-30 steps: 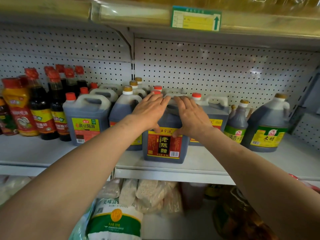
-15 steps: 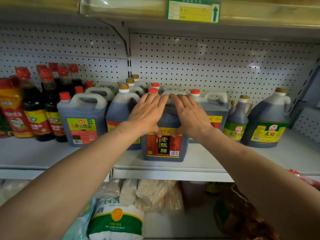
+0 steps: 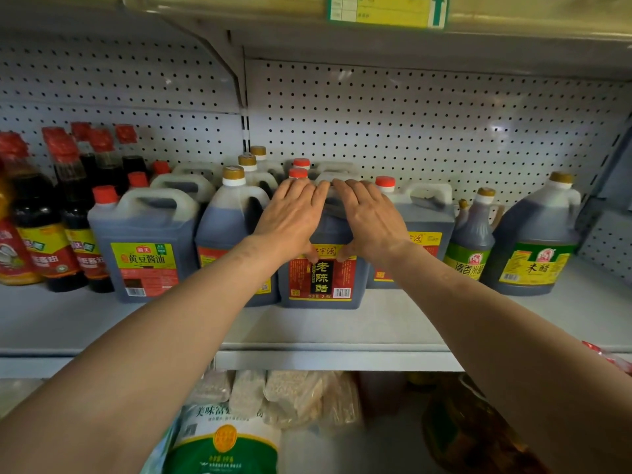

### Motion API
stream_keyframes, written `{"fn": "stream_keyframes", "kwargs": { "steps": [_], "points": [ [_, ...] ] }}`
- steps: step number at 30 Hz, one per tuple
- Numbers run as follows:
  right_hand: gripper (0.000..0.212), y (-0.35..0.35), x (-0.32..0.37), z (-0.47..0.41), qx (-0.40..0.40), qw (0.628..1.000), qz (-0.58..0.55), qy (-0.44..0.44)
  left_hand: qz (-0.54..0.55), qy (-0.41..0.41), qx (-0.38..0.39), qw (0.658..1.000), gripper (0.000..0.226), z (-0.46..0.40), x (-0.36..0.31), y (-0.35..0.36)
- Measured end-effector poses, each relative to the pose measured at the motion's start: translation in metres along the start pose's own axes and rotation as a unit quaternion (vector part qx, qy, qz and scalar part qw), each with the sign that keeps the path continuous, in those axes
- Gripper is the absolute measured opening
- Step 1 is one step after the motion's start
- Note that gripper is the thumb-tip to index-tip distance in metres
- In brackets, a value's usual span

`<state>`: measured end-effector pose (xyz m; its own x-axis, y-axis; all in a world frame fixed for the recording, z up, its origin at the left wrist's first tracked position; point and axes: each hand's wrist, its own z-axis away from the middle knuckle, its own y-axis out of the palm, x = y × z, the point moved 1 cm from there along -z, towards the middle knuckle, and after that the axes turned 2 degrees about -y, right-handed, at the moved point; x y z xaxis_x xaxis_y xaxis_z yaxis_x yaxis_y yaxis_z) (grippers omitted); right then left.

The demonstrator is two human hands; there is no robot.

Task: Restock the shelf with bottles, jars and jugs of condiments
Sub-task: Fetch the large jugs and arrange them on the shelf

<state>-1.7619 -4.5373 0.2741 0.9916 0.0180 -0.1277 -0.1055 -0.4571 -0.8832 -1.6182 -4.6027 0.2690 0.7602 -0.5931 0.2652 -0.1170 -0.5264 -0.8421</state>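
Note:
A dark vinegar jug (image 3: 323,275) with a red and black label stands on the white shelf (image 3: 342,330), in line with the jugs on either side. My left hand (image 3: 290,217) lies flat over its left shoulder, thumb on the label's top edge. My right hand (image 3: 369,220) mirrors it on the right shoulder. Both hands press against the jug, and its handle and cap are hidden under the fingers.
A soy sauce jug (image 3: 147,248) and a gold-capped jug (image 3: 229,220) stand to the left, with slim red-capped bottles (image 3: 68,206) beyond. To the right are another jug (image 3: 424,220), a rice vinegar bottle (image 3: 470,241) and a big jug (image 3: 537,241). A bag (image 3: 225,443) sits below.
The vinegar jug has slid back from the shelf's front edge under both hands and now lines up with its neighbours. The hands kept their hold.

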Motion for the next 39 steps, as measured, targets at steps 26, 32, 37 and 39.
{"fn": "stream_keyframes", "kwargs": {
  "steps": [26, 32, 37, 39],
  "points": [
    [0.135, -0.008, 0.012, 0.001, 0.028, 0.998, 0.044, 0.041, -0.023, 0.000, 0.025, 0.999, 0.145, 0.005, 0.000, -0.007],
    [0.134, -0.017, 0.028, 0.016, 0.031, 0.993, 0.060, 0.100, 0.050, -0.001, 0.001, 0.999, 0.123, 0.014, 0.000, -0.017],
    [0.099, -0.035, 0.054, 0.045, -0.016, 0.986, 0.014, 0.166, 0.200, -0.010, -0.022, 0.979, 0.099, 0.054, 0.010, -0.025],
    [0.089, -0.036, 0.072, 0.060, -0.008, 0.979, -0.019, 0.201, 0.288, -0.040, -0.004, 0.957, 0.088, 0.075, 0.015, -0.017]
  ]
}}
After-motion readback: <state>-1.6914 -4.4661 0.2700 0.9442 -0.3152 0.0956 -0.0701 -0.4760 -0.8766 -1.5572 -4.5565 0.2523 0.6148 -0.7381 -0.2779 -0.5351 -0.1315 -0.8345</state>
